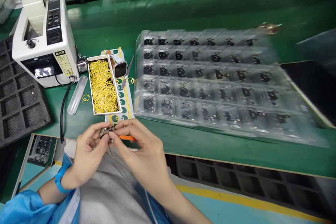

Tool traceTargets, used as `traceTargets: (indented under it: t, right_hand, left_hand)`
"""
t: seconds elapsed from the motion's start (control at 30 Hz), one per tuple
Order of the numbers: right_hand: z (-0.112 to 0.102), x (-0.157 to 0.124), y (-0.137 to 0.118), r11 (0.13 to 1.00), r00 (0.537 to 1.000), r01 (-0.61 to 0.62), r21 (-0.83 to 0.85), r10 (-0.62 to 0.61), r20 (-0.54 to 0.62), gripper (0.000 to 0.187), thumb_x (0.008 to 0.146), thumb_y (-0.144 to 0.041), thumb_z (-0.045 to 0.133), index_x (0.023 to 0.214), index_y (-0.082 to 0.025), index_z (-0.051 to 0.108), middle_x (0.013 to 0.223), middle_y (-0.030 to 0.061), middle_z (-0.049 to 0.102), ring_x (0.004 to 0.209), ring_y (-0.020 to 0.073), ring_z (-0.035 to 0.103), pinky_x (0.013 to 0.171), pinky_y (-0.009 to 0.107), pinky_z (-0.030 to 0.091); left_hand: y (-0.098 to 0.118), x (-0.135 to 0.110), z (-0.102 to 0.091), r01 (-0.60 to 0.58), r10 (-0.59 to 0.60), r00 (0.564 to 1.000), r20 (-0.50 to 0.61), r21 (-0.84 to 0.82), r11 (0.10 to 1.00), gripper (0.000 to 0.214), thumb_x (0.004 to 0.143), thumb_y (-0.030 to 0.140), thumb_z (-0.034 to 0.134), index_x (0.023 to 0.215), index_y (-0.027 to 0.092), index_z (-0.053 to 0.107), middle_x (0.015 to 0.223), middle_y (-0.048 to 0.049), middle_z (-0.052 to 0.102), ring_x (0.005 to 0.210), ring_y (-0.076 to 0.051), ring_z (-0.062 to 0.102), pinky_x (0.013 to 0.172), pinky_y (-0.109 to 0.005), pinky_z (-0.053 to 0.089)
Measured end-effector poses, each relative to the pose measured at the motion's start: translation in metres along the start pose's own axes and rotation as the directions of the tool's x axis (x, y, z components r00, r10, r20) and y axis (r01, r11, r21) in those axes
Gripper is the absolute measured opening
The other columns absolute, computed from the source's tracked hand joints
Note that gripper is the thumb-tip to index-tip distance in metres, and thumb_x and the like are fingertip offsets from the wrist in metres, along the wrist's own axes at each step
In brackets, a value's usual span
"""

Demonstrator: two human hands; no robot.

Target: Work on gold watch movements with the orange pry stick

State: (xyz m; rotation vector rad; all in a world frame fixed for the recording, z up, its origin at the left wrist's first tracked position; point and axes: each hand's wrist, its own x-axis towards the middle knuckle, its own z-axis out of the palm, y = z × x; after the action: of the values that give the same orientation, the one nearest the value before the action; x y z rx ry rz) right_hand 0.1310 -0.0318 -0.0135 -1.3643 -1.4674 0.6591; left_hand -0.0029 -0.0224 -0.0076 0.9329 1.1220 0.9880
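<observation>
My left hand (90,150), with a blue band on its wrist, pinches a small electronic part (105,131) of dark and metallic pieces. A thin dark wire hangs down from that part. My right hand (143,147) has its thumb and fingers closed at the same part, and an orange stick-like tool (127,137) lies within its grip; the tool's tip is hidden. Just beyond the hands, a white box (91,91) holds many yellow ring-shaped pieces (103,87). It rests on a sheet with yellow ring cut-outs (123,101). Both hands are above my lap, at the table edge.
A white tape dispenser (70,42) stands at left beside a black foam tray (39,112). A clear tray (168,122) with rows of small black parts covers the right side. Near the box lie a smartwatch (120,69), pointed tweezers (127,73) and a clear plastic case (77,96).
</observation>
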Motion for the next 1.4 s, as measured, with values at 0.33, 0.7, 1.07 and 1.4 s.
traceTargets:
  t: [0.33, 0.7, 1.07, 1.4]
  right_hand:
    - [0.001, 0.000, 0.002, 0.997, 0.998, 0.040, -0.064, -0.037, 0.045, 0.009, 0.091, -0.015, 0.060, 0.087, -0.022, 0.059, 0.084, 0.0007, 0.063, 0.075, 0.0150, 0.065, 0.063, 0.025, 0.051]
    - [-0.003, 0.002, -0.003, 0.913, 0.940, 0.336, -0.233, -0.342, 0.014, 0.009, 0.091, -0.013, 0.060, 0.093, -0.022, 0.060, 0.083, 0.0040, 0.066, 0.075, 0.0168, 0.065, 0.063, 0.028, 0.053]
    - [-0.002, -0.007, -0.001, 0.772, 0.848, 0.463, -0.435, -0.529, -0.038, 0.015, 0.089, -0.012, 0.064, 0.096, -0.024, 0.068, 0.092, 0.0068, 0.078, 0.060, 0.0153, 0.062, 0.054, 0.029, 0.048]
    - [-0.004, 0.002, 0.008, 0.754, 0.815, 0.560, -0.343, -0.576, 0.064, 0.016, 0.090, -0.008, 0.059, 0.100, -0.018, 0.064, 0.083, 0.0080, 0.078, 0.064, 0.0177, 0.067, 0.055, 0.029, 0.052]
  left_hand:
    - [0.002, 0.002, 0.001, -0.021, 0.021, 0.999, -0.030, -0.009, 1.000, 0.026, 0.081, 0.033, 0.078, 0.098, 0.016, 0.069, 0.079, -0.0038, 0.079, 0.064, -0.014, 0.073, 0.054, -0.019, 0.059]
    - [0.008, 0.011, -0.016, -0.141, 0.156, 0.988, -0.022, 0.315, 0.938, 0.011, 0.076, 0.023, 0.076, 0.070, 0.016, 0.071, 0.072, -0.0022, 0.065, 0.069, -0.014, 0.060, 0.063, -0.021, 0.050]
    - [0.008, 0.000, -0.011, 0.121, -0.118, 0.992, 0.048, -0.066, 0.990, 0.040, 0.073, 0.045, 0.084, 0.084, 0.019, 0.056, 0.060, 0.0029, 0.069, 0.050, -0.011, 0.062, 0.052, -0.021, 0.054]
    - [0.007, -0.011, -0.009, 0.046, -0.049, 0.998, 0.035, 0.098, 0.994, 0.022, 0.086, 0.030, 0.071, 0.102, 0.017, 0.064, 0.062, 0.0012, 0.071, 0.054, -0.014, 0.069, 0.057, -0.021, 0.060]
